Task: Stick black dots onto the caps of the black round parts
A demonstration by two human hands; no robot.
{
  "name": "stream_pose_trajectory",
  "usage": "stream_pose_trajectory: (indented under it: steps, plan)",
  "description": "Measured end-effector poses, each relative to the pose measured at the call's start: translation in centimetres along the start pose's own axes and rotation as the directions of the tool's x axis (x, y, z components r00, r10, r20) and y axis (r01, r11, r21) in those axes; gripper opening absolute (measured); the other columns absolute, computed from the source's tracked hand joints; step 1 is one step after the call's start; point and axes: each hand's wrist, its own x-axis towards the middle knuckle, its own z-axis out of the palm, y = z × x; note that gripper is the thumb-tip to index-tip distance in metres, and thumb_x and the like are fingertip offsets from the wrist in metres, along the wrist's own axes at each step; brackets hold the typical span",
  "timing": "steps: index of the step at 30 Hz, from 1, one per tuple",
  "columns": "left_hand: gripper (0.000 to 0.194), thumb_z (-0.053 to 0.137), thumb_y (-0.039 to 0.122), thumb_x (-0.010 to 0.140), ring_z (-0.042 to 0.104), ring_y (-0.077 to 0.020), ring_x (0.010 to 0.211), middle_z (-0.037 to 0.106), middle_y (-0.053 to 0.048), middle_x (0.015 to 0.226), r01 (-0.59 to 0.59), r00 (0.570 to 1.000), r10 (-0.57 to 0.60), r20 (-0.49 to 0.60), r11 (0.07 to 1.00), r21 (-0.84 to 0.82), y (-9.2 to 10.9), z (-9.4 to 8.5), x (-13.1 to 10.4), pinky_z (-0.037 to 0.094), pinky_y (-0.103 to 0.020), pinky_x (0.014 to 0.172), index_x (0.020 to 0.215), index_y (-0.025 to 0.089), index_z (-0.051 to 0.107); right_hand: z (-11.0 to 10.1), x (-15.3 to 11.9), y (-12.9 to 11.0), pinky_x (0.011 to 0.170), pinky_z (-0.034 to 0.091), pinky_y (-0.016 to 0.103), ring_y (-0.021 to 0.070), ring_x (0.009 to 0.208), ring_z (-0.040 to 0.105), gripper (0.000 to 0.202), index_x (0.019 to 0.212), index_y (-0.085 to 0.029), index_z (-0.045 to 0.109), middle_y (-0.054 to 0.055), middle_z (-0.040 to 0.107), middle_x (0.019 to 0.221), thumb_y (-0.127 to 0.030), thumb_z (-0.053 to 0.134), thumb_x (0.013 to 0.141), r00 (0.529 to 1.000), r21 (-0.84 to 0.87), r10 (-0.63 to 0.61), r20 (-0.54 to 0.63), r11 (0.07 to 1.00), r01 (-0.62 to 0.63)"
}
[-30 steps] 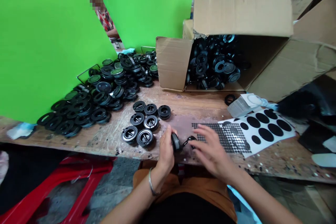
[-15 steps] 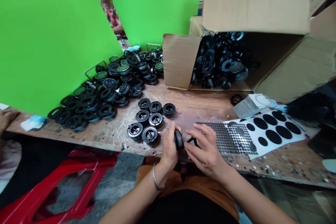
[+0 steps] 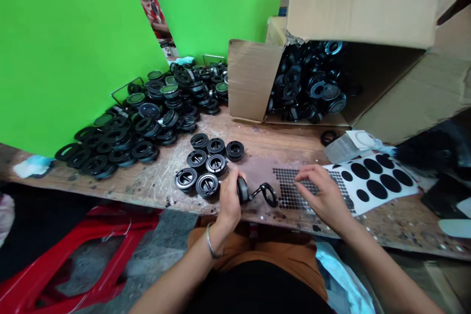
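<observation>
My left hand is closed around a black round part with a ribbed rim. From this part a thin arm with a black ring sticks out to the right, over the table's front edge. My right hand hovers above a sheet of small round dark stickers, its thumb and forefinger tips close together; anything between them is too small to make out. Left of my left hand, several similar black round parts lie grouped on the table, slotted faces up.
A large heap of black round parts lies at the left by a green panel. An open cardboard box with more parts stands behind. On the right are a white sheet with big black circles and a grey packet.
My right hand has left the part and moved right, over the sticker sheet, its fingertips drawn together. The ring on its arm now shows uncovered. My left hand keeps its hold.
</observation>
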Motion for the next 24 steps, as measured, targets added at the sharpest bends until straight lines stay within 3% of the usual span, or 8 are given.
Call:
stream_pose_trajectory:
  steps: [4, 8, 14, 20, 24]
  plan:
    - [0.043, 0.052, 0.054, 0.086, 0.043, -0.009, 0.047, 0.047, 0.004, 0.054, -0.02, 0.999, 0.021, -0.031, 0.999, 0.028, -0.4, -0.2, 0.5, 0.035, -0.02, 0.046, 0.062, 0.018, 0.051, 1.8, -1.4, 2.0, 0.073, 0.047, 0.032, 0.0184, 0.079, 0.057, 0.014, 0.081, -0.019, 0.059, 0.004, 0.057, 0.084, -0.013, 0.05, 0.09, 0.95, -0.057, 0.107, 0.295, 0.994, -0.094]
    - [0.043, 0.052, 0.055, 0.085, 0.042, -0.0091, 0.047, 0.046, 0.004, 0.053, -0.022, 0.998, 0.025, -0.057, 0.998, 0.055, -0.7, 0.0, 0.5, 0.034, -0.021, 0.045, 0.061, 0.018, 0.052, 3.5, -1.3, 2.1, 0.076, 0.046, 0.031, 0.0188, 0.082, 0.057, 0.017, 0.082, -0.017, 0.061, 0.006, 0.057, 0.088, -0.011, 0.048, 0.09, 0.92, -0.151, 0.154, 0.36, 0.983, -0.106]
    - [0.041, 0.052, 0.053, 0.084, 0.042, -0.0095, 0.048, 0.048, 0.004, 0.053, -0.03, 0.996, 0.037, -0.081, 0.996, 0.084, -0.6, 0.2, 0.7, 0.034, -0.021, 0.046, 0.062, 0.018, 0.053, 3.6, 0.5, 1.4, 0.077, 0.045, 0.03, 0.0197, 0.083, 0.056, 0.013, 0.08, -0.016, 0.061, 0.007, 0.058, 0.089, -0.007, 0.052, 0.084, 0.866, -0.292, 0.167, 0.472, 0.956, -0.026]
    - [0.041, 0.05, 0.052, 0.085, 0.044, -0.0102, 0.048, 0.049, 0.003, 0.053, -0.043, 0.995, 0.053, -0.09, 0.993, 0.108, -0.9, 0.1, 0.8, 0.036, -0.021, 0.048, 0.062, 0.018, 0.052, 4.5, -0.6, 1.4, 0.08, 0.045, 0.037, 0.0255, 0.086, 0.054, 0.009, 0.082, -0.013, 0.06, 0.011, 0.059, 0.089, -0.008, 0.052, 0.082, 0.907, -0.44, 0.141, 0.398, 0.896, 0.053]
    - [0.042, 0.049, 0.052, 0.087, 0.04, -0.0099, 0.048, 0.044, 0.004, 0.052, -0.066, 0.994, 0.078, -0.077, 0.988, 0.141, -0.7, 0.2, 0.5, 0.033, -0.021, 0.047, 0.063, 0.018, 0.053, 4.0, -1.0, 1.1, 0.074, 0.044, 0.036, 0.0225, 0.08, 0.051, 0.012, 0.077, -0.017, 0.053, 0.007, 0.055, 0.081, -0.007, 0.05, 0.083, 0.979, -0.295, 0.045, 0.199, 0.955, 0.016]
